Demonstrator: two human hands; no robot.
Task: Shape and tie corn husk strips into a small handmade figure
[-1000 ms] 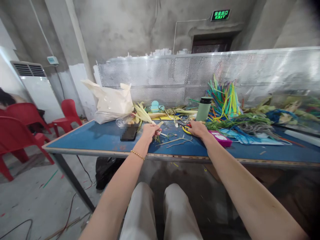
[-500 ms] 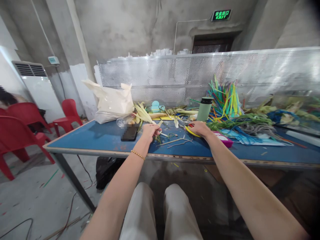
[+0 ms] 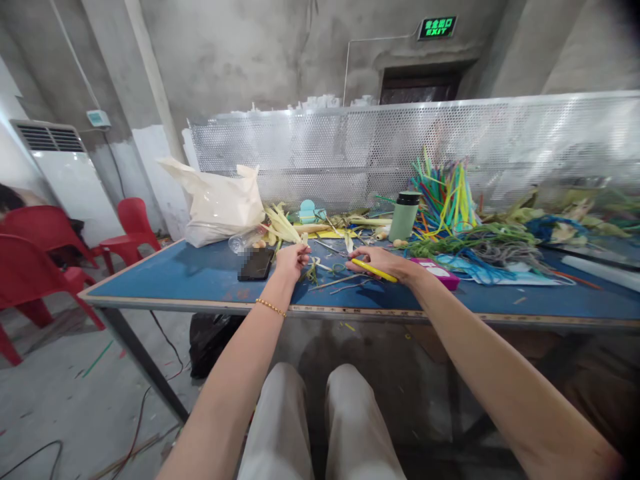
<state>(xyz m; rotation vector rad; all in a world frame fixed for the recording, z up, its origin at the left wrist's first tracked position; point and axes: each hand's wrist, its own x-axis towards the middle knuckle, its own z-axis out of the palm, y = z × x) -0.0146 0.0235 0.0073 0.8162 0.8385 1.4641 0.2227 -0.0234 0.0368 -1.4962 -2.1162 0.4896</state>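
My left hand [image 3: 291, 257] is closed on a pale strip of corn husk [image 3: 318, 265] over the blue table [image 3: 195, 277]. My right hand [image 3: 380, 262] is closed on scissors with yellow handles [image 3: 374, 270], held low over the table to the right of the left hand. Loose husk strips and thin stems [image 3: 345, 283] lie on the table between and just in front of both hands. A dark phone [image 3: 255, 264] lies to the left of my left hand.
A cream plastic bag [image 3: 220, 203] stands at the back left. A green bottle [image 3: 404, 217], a bundle of coloured sticks [image 3: 443, 193], a pink box [image 3: 437, 272] and heaps of husks and cord [image 3: 500, 243] fill the right. A perforated metal screen [image 3: 400, 150] backs the table. Red chairs [image 3: 45, 253] stand left.
My right hand lifted the yellow-handled scissors from the table's back and drew them toward me and leftward, nearer the left hand. The left hand stayed closed on the husk strip.
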